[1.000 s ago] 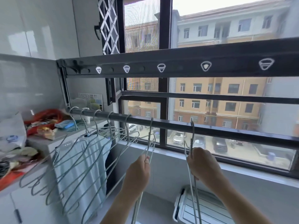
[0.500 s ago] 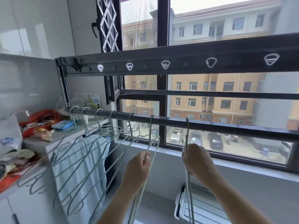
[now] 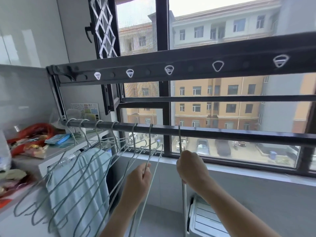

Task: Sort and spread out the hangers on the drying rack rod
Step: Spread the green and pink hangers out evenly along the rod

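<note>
Seven wire hangers [image 3: 135, 134] hook over the dark rod [image 3: 222, 132] that runs across in front of the window. Five of them hang bunched toward the rod's left end, their bodies tilted down-left and overlapping. The sixth hanger [image 3: 150, 139] hooks on just right of that bunch. The seventh hanger [image 3: 179, 139] sits alone farther right, a clear gap from the sixth.

Two hands are up, one per hanger. The left hand [image 3: 138, 180] pinches the sixth's wire below its neck, between the thumb and curled fingers. The right hand [image 3: 191, 166] is a closed fist round the seventh's neck, with the wire running out below the palm.

One flat bar [image 3: 188, 65] sits above the rod, with five triangular holes showing along it. One pale blue towel [image 3: 92, 168] hangs behind the bunched hangers. A cluttered shelf [image 3: 56, 149] stands at left, and one white crate [image 3: 205, 223] lies below the right forearm.
</note>
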The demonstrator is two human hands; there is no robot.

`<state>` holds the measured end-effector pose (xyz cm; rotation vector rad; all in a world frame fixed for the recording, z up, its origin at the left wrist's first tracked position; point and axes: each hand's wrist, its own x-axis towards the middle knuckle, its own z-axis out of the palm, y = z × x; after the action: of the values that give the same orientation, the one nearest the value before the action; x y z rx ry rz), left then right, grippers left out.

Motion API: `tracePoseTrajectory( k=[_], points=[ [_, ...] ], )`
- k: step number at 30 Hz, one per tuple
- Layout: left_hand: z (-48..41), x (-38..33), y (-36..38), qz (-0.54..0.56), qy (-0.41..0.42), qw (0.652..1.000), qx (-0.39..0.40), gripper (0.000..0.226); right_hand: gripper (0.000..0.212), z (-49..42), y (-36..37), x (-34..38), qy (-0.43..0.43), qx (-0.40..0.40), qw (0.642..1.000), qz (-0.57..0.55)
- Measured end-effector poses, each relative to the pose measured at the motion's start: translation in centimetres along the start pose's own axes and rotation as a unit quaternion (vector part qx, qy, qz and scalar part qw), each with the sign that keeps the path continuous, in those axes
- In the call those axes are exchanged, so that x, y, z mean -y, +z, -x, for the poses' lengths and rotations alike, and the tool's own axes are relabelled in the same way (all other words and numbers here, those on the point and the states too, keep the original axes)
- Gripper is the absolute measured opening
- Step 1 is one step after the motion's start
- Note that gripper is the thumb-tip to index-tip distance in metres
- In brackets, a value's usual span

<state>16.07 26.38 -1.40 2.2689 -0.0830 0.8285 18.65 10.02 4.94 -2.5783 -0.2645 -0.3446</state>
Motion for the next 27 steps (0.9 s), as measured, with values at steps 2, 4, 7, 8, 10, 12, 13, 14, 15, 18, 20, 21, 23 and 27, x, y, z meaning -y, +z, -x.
tracePoseTrajectory(
  k=[2,4,7,8,10,12,13,14,15,18,20,21,23,27],
  points=[
    [-0.1,0.2,0.0,0.000,0.007,1.000,0.007,0.017,0.022,-0.2,0.3,0.3,0.000,0.001,1.000,-0.006],
    [-0.2,0.3,0.0,-0.002,0.012,1.000,0.019,0.017,0.023,-0.4,0.7,0.3,-0.003,0.005,1.000,-0.012],
    [0.0,0.1,-0.2,-0.009,0.020,0.999,0.033,0.016,0.030,-0.6,1.1,0.4,-0.008,0.013,1.000,-0.013],
    [0.0,-0.1,-0.2,-0.009,0.024,0.999,0.036,0.016,0.031,-0.7,1.1,0.4,-0.007,0.012,1.000,-0.016],
    [0.1,-0.4,-0.2,-0.012,0.030,0.999,0.037,0.016,0.028,-0.8,1.0,0.5,-0.006,0.012,1.000,-0.025],
    [0.1,-0.7,-0.2,-0.007,0.033,0.999,0.033,0.017,0.025,-0.9,1.0,0.5,-0.007,0.016,0.999,-0.034],
    [0.1,-0.7,-0.1,-0.006,0.034,0.999,0.032,0.017,0.025,-0.9,0.9,0.5,-0.008,0.017,0.999,-0.039],
    [0.2,-0.8,0.0,-0.009,0.036,0.999,0.031,0.016,0.024,-0.9,0.9,0.5,-0.010,0.018,0.999,-0.043],
    [0.3,-0.9,0.0,-0.013,0.039,0.999,0.028,0.016,0.022,-0.9,0.8,0.4,-0.011,0.018,0.999,-0.046],
    [0.5,-1.1,0.1,-0.015,0.043,0.999,0.023,0.017,0.022,-0.8,0.7,0.2,-0.006,0.021,0.998,-0.050],
    [0.5,-1.2,0.2,-0.015,0.033,0.999,0.027,0.019,0.025,-0.8,0.6,0.0,0.002,0.025,0.999,-0.048],
    [0.5,-1.1,0.3,-0.015,0.030,0.999,0.029,0.021,0.026,-0.8,0.6,-0.1,0.004,0.026,0.999,-0.045],
    [0.5,-1.0,0.3,-0.016,0.028,0.999,0.031,0.024,0.026,-0.7,0.6,-0.2,0.005,0.025,0.999,-0.042],
    [0.6,-1.0,0.2,-0.018,0.025,0.999,0.031,0.024,0.025,-0.4,0.8,-0.2,0.002,0.023,0.999,-0.043]
  ],
)
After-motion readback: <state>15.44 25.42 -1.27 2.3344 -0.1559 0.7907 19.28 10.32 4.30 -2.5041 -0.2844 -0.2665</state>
